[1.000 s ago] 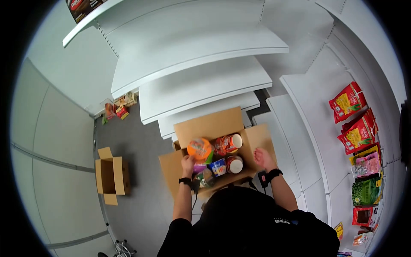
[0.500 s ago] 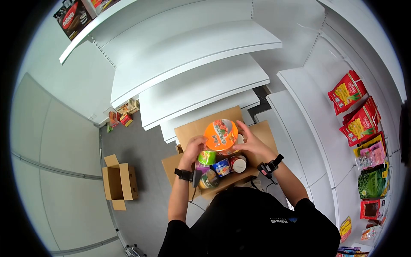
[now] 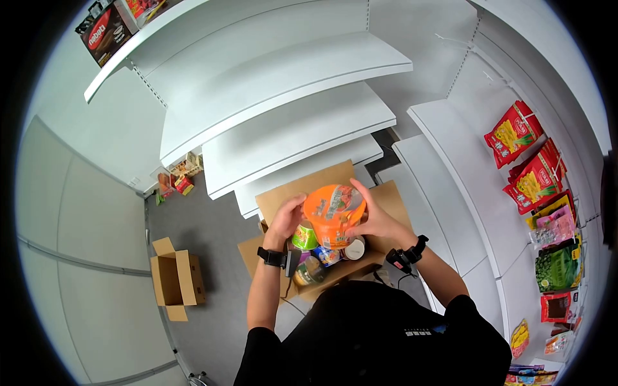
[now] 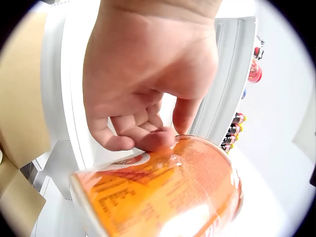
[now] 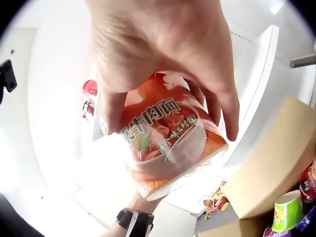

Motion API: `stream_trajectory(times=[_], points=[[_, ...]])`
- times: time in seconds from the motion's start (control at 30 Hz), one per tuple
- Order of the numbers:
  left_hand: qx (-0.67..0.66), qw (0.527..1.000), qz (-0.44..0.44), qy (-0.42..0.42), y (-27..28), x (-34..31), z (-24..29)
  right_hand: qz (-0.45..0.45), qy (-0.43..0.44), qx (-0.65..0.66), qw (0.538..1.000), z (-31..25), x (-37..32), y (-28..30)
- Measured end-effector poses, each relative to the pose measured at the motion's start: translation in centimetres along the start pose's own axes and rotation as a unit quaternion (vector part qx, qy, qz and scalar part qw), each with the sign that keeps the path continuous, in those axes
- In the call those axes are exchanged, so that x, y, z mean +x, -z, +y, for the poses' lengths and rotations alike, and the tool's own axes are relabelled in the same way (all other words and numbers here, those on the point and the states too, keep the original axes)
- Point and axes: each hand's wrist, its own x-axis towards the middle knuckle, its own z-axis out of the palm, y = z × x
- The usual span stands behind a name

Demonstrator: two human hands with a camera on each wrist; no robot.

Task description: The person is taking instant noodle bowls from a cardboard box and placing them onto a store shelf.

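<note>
Orange noodle cup (image 3: 330,219) is slanting over the carton (image 3: 390,198) in the head view, the left hand (image 4: 148,74) is gripping it with curled fingers in the left wrist view, and the right hand (image 5: 165,42) is clamping it (firmly, ideally without denting) in the right wrist view.

It is very bright. A soft shadow lies on the floor (image 3: 222,260) beside the small box (image 3: 189,278). The shelves (image 3: 283,67) look bent, and the picture corners are black. In the left wrist view, white shine hides some of the cup (image 4: 160,192).
</note>
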Motion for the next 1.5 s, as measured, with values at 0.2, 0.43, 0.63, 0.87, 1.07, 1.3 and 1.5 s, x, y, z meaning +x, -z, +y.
stream_trajectory(times=[0.2, 0.43, 0.63, 0.87, 1.07, 1.3, 1.5], points=[[0.077, 0.996, -0.008, -0.039, -4.5, -1.7, 0.3, 0.159, 0.064, 0.038, 0.984, 2.8, 0.7, 1.2], [0.163, 0.978, -0.019, -0.127, -7.7, -0.8, -1.1, 0.205, 0.0, 0.01, 0.979, 0.0, -0.1, 0.6], [0.126, 0.982, -0.021, -0.138, -8.2, -0.9, -1.0, 0.15, 0.055, 0.006, 0.987, -1.6, -1.2, 1.2], [0.104, 0.983, -0.078, -0.128, -10.6, 0.4, -0.1, 0.161, 0.058, 0.007, 0.985, -2.9, -1.7, 3.7], [0.127, 0.97, -0.117, -0.173, -12.3, 3.0, -0.1, 0.21, 0.076, -0.013, 0.975, -6.6, -2.7, 5.1], [0.167, 0.961, -0.014, -0.218, -14.0, 3.3, 0.7, 0.256, 0.162, -0.129, 0.944, -14.6, -4.3, 8.4], [0.182, 0.934, 0.039, -0.304, -16.6, 0.8, 3.9, 0.317, 0.225, -0.233, 0.891, -22.9, -5.2, 11.6]])
